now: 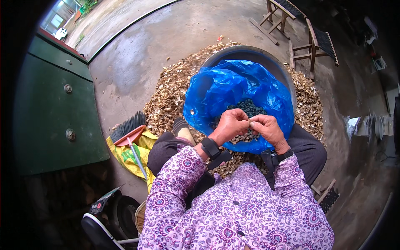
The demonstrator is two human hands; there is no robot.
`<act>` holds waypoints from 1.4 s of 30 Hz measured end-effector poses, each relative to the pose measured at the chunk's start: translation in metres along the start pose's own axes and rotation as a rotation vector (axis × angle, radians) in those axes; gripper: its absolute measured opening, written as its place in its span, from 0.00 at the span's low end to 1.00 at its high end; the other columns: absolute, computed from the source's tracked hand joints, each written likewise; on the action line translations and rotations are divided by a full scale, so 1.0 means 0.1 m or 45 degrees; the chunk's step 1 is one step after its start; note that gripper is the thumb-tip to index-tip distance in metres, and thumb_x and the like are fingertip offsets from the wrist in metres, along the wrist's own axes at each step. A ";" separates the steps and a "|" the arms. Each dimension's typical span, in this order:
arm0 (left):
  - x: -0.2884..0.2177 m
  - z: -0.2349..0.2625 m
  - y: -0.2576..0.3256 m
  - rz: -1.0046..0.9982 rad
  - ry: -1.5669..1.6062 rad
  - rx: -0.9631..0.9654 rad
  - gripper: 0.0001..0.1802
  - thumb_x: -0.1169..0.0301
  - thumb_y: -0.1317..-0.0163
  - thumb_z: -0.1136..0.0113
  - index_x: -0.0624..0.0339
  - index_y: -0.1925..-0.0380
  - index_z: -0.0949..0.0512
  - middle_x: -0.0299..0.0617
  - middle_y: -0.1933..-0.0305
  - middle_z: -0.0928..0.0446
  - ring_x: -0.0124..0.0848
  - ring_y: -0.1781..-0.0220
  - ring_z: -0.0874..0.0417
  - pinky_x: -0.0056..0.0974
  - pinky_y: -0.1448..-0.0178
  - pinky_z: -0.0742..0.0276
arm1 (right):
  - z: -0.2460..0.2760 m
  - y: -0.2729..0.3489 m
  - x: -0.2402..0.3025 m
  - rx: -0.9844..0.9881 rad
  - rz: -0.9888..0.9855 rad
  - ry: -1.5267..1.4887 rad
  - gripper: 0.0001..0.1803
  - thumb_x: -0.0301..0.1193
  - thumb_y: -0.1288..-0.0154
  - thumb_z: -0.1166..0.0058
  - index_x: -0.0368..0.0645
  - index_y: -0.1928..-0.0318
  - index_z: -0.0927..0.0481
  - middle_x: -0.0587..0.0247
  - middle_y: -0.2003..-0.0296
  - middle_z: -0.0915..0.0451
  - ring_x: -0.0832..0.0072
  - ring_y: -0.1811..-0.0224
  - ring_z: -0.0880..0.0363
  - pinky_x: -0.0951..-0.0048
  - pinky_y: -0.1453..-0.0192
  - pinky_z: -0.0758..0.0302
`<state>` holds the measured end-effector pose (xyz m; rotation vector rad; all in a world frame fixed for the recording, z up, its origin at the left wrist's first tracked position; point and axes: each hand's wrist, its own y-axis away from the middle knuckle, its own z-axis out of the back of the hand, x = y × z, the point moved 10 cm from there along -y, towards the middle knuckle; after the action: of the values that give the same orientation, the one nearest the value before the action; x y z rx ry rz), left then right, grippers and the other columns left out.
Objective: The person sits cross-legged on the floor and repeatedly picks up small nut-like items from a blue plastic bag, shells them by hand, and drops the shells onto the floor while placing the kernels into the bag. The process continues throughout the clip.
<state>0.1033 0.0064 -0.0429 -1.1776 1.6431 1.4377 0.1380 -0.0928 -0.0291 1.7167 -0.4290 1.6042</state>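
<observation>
My left hand (231, 126) and my right hand (268, 129) meet fingertip to fingertip above a blue plastic bag (202, 98). Both are closed in a pinch around something small and pale that I cannot make out, mostly hidden by the fingers. The bag is spread wide inside a large round metal basin (285, 71). In its bottom lies a heap of small kernels (250, 107), tinted dark by the blue plastic. My hands cover part of that heap.
Broken brown shells (173, 91), like peanut shells, lie thickly around the basin. At the left, a broom (131, 135) rests on a yellow sack (121, 152) beside a green metal panel (62, 112). Wooden folding stools (312, 46) stand at the far right.
</observation>
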 end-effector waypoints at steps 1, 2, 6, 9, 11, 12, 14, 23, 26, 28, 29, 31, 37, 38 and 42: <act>-0.02 -0.02 0.01 -0.003 0.030 0.033 0.07 0.74 0.54 0.36 0.63 0.75 0.24 0.36 0.79 0.25 0.21 0.78 0.25 0.26 0.75 0.29 | 0.00 0.00 0.00 -0.002 -0.001 -0.002 0.11 0.31 0.42 0.47 0.35 0.62 0.22 0.69 0.76 0.24 0.85 0.76 0.29 0.83 0.71 0.31; -0.02 -0.03 0.00 -0.001 0.029 0.035 0.07 0.74 0.54 0.36 0.63 0.75 0.24 0.36 0.79 0.25 0.21 0.78 0.25 0.26 0.75 0.29 | 0.01 0.00 0.02 0.003 0.016 0.018 0.10 0.30 0.41 0.48 0.36 0.63 0.22 0.71 0.76 0.24 0.87 0.76 0.30 0.84 0.72 0.31; -0.02 -0.03 0.00 -0.021 -0.001 0.038 0.07 0.74 0.54 0.36 0.63 0.75 0.24 0.36 0.79 0.25 0.21 0.78 0.25 0.25 0.75 0.29 | 0.01 0.01 0.05 -0.032 0.040 0.109 0.11 0.30 0.42 0.48 0.34 0.64 0.22 0.68 0.76 0.24 0.85 0.75 0.29 0.82 0.72 0.31; -0.04 -0.05 0.01 -0.039 -0.022 0.049 0.06 0.75 0.54 0.37 0.64 0.75 0.23 0.36 0.79 0.25 0.21 0.78 0.25 0.25 0.75 0.29 | 0.01 0.03 0.12 -0.048 0.070 0.206 0.10 0.28 0.43 0.49 0.34 0.64 0.22 0.65 0.77 0.23 0.82 0.75 0.27 0.79 0.72 0.30; -0.08 -0.07 0.02 -0.050 -0.028 0.070 0.06 0.75 0.54 0.37 0.64 0.75 0.23 0.36 0.79 0.25 0.21 0.78 0.25 0.25 0.75 0.30 | 0.01 0.05 0.19 -0.081 0.136 0.303 0.09 0.27 0.44 0.50 0.34 0.65 0.23 0.63 0.77 0.23 0.80 0.75 0.26 0.77 0.72 0.30; -0.09 -0.07 0.03 -0.052 -0.008 0.082 0.06 0.75 0.54 0.38 0.64 0.75 0.23 0.35 0.80 0.25 0.21 0.78 0.26 0.25 0.75 0.30 | 0.01 0.07 0.25 -0.106 0.205 0.400 0.09 0.27 0.44 0.50 0.34 0.65 0.23 0.60 0.77 0.23 0.78 0.75 0.25 0.75 0.71 0.30; -0.09 -0.07 0.03 -0.053 0.012 0.094 0.06 0.76 0.54 0.38 0.64 0.75 0.23 0.35 0.80 0.25 0.20 0.78 0.26 0.25 0.75 0.30 | -0.01 0.10 0.30 -0.145 0.249 0.429 0.08 0.26 0.45 0.50 0.34 0.66 0.23 0.58 0.77 0.23 0.75 0.75 0.25 0.74 0.71 0.29; -0.10 -0.11 0.03 -0.046 0.068 0.034 0.03 0.76 0.54 0.41 0.65 0.79 0.23 0.35 0.82 0.26 0.20 0.80 0.27 0.25 0.77 0.32 | 0.01 0.18 0.43 -0.389 0.405 0.567 0.05 0.24 0.49 0.50 0.35 0.72 0.24 0.52 0.77 0.24 0.63 0.74 0.23 0.70 0.71 0.29; -0.10 -0.08 0.03 0.010 0.034 -0.031 0.03 0.76 0.52 0.42 0.64 0.81 0.24 0.36 0.83 0.27 0.21 0.82 0.28 0.26 0.78 0.32 | 0.01 0.19 0.44 -0.460 0.434 0.595 0.05 0.24 0.50 0.50 0.35 0.72 0.24 0.51 0.77 0.24 0.61 0.75 0.23 0.68 0.71 0.29; -0.08 -0.07 0.02 0.036 0.045 -0.069 0.04 0.77 0.52 0.44 0.64 0.83 0.24 0.36 0.84 0.27 0.21 0.82 0.28 0.27 0.79 0.32 | 0.00 0.19 0.44 -0.490 0.460 0.610 0.04 0.24 0.50 0.50 0.36 0.73 0.24 0.51 0.77 0.24 0.60 0.75 0.24 0.68 0.72 0.29; -0.05 -0.07 0.01 0.040 0.047 -0.067 0.04 0.77 0.52 0.44 0.64 0.83 0.24 0.36 0.84 0.27 0.21 0.82 0.28 0.27 0.79 0.32 | -0.01 0.21 0.47 -0.535 0.544 0.687 0.04 0.24 0.50 0.50 0.36 0.73 0.24 0.51 0.77 0.24 0.59 0.75 0.24 0.68 0.72 0.29; -0.04 -0.03 -0.02 0.021 0.107 -0.117 0.04 0.77 0.52 0.45 0.64 0.83 0.25 0.37 0.84 0.27 0.23 0.83 0.27 0.27 0.80 0.32 | -0.04 0.24 0.52 -0.583 0.625 0.767 0.04 0.25 0.49 0.50 0.37 0.73 0.24 0.51 0.77 0.24 0.58 0.75 0.24 0.67 0.72 0.29; -0.04 -0.04 -0.02 0.046 0.417 -0.096 0.02 0.79 0.53 0.44 0.66 0.80 0.26 0.41 0.82 0.26 0.25 0.82 0.26 0.28 0.78 0.30 | 0.14 0.09 0.10 -0.454 0.139 -0.017 0.08 0.26 0.43 0.52 0.35 0.68 0.23 0.65 0.77 0.22 0.80 0.78 0.27 0.79 0.74 0.30; -0.04 -0.05 -0.02 0.058 0.501 -0.073 0.02 0.79 0.54 0.44 0.67 0.80 0.26 0.41 0.82 0.25 0.26 0.82 0.26 0.28 0.78 0.30 | 0.11 0.06 0.01 -0.340 0.021 -0.211 0.08 0.26 0.42 0.53 0.34 0.67 0.23 0.68 0.77 0.24 0.82 0.79 0.27 0.82 0.74 0.31; -0.10 -0.08 -0.04 -0.032 0.296 0.030 0.02 0.79 0.54 0.45 0.66 0.79 0.26 0.40 0.81 0.25 0.25 0.82 0.26 0.28 0.77 0.29 | 0.15 0.02 -0.14 -0.201 -0.040 -0.487 0.08 0.28 0.43 0.51 0.35 0.68 0.22 0.65 0.78 0.23 0.81 0.78 0.26 0.80 0.74 0.30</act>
<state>0.1112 0.0010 -0.0337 -1.3896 1.7883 1.3016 0.1454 -0.1080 -0.0409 1.8968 -0.6910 1.1833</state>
